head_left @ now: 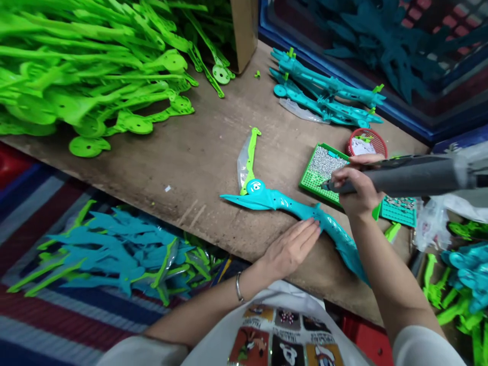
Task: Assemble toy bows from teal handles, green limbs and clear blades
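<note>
My left hand (292,248) lies with outstretched fingers against a curved turquoise plastic part (297,204) on the table. At the part's far end, a bright green arm with a clear blade (246,161) sticks out beside its round joint. My right hand (360,190) is closed around a grey electric screwdriver (417,174). Its tip is over a green perforated basket (308,185) filled with small silver screws; whether a screw is on the tip cannot be made out.
Green plastic parts (95,66) are heaped at the left, near a cardboard box (245,35). Assembled turquoise pieces (324,86) lie at the back. A red basket (384,147) stands beyond the screws. Finished-looking pieces (125,249) are piled below the table edge.
</note>
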Available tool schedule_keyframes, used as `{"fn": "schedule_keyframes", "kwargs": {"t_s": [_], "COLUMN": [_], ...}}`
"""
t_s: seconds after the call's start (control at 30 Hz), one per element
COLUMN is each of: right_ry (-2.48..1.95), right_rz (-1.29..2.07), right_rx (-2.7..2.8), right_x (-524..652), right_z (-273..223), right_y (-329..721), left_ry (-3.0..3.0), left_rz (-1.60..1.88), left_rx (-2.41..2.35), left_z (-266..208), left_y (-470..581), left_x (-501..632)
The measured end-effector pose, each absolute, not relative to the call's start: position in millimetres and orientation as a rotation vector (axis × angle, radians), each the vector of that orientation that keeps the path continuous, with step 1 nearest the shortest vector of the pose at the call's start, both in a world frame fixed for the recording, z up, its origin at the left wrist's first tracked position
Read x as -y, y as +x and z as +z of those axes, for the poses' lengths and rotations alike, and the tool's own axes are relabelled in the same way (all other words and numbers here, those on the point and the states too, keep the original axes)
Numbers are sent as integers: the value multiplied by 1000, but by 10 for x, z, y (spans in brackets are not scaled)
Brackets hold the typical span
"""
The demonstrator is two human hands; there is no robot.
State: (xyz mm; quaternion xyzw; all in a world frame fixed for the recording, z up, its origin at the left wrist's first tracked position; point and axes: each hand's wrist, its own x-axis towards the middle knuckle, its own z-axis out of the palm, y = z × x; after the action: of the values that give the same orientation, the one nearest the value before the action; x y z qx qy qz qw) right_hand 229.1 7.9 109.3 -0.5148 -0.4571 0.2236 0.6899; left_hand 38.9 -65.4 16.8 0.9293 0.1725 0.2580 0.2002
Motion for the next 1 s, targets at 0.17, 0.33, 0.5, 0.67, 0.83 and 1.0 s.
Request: {"fn": "schedule_keyframes", "kwargs": {"t_s": [0.17,0.33,0.5,0.67,0.83,1.0], "right_ry": [-1064,-1056,-1119,-1102,-1077,-1160], "right_rz": [750,897,947,1051,1068,598], "right_rx": [1063,1099,1213,1460,1385,1092], "right_x": [108,152,81,-45,-62,-134], "right_z": [1166,980,866,915,1043,1096], "right_y": [1891,1784,1827,1826,1891,2175], "left_ry": [2581,2587,2579,2614,2608,2605], "left_rz": [723,712,754,785,761,711], "left_rx": [-467,-454,-478,-484,-492,-479], "left_z": [157,117,128,179,210,188], "left_y": [395,399,392,400,400,377], "left_x": [654,671,672,653,636,639]}}
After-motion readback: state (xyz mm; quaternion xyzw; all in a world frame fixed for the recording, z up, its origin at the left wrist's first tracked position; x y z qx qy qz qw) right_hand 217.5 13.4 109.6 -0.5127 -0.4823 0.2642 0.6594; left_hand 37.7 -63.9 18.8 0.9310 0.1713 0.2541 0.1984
